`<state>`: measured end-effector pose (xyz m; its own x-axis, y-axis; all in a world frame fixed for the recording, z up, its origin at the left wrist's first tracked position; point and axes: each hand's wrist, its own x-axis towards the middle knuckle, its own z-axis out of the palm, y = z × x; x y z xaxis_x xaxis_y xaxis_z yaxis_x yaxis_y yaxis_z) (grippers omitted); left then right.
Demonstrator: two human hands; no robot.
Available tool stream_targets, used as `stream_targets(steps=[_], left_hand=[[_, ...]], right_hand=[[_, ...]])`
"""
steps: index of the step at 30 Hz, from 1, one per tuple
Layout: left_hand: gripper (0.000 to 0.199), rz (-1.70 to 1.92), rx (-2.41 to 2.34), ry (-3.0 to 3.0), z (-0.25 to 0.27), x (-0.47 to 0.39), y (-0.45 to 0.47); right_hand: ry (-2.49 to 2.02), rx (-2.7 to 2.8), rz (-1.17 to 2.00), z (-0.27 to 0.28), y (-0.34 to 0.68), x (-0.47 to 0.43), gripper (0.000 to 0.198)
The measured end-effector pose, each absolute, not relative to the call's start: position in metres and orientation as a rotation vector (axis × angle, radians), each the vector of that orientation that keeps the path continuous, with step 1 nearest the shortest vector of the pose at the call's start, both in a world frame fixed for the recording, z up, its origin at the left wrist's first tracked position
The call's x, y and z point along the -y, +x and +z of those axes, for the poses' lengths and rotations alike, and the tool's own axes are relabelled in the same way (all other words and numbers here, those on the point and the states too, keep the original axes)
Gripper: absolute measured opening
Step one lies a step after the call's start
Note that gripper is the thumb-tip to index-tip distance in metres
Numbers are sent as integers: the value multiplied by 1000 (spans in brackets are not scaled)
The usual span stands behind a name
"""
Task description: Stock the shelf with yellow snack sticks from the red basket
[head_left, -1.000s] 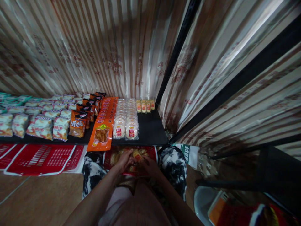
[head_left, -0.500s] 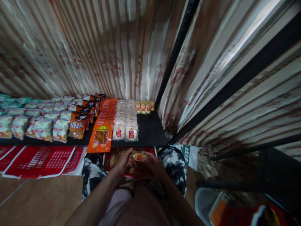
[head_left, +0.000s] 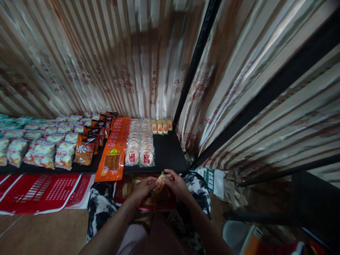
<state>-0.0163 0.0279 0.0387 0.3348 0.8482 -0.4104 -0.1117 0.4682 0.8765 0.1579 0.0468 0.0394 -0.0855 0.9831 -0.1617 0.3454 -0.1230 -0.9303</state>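
Observation:
Between my two hands is a small yellow snack packet (head_left: 160, 181) with a red label, tilted upright above a red basket (head_left: 170, 204) at my knees. My left hand (head_left: 145, 187) pinches its left side, and my right hand (head_left: 174, 182) grips its right edge. More wrapped snacks (head_left: 129, 189) lie in the basket, partly hidden by my hands. On the black shelf (head_left: 167, 152) ahead, similar yellow packets (head_left: 159, 127) stand in a short row at the back. Left of them are two rows of clear-wrapped round white crackers (head_left: 139, 152).
Orange stick-snack packs (head_left: 111, 159) overlap down the shelf, their front one jutting past the edge. Orange bags (head_left: 85, 148) and white bags (head_left: 39, 154) fill the left. Red baskets (head_left: 42, 193) sit below. A black post (head_left: 196, 63) rises at the shelf's corner; a grey stool (head_left: 235, 233) stands right.
The yellow packet has been turned from lying flat to tilted upright and raised toward the shelf edge. My right hand has come up with it. The view has shifted slightly.

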Motion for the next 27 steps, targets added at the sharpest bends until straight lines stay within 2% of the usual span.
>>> stream_targets(steps=[11,17,27], left_hand=[[37,1002,-1116,878,47,-49,8],[36,1116,-1196,856,51,-60,26],[26,1070,-1326,967,45,-80,44]], right_hand=[[-1442,1292,1149,42,156,-65,45],[-1402,1280,1219,44,156,-65,40],[-1447,1311,1135,49,162,-75,34]])
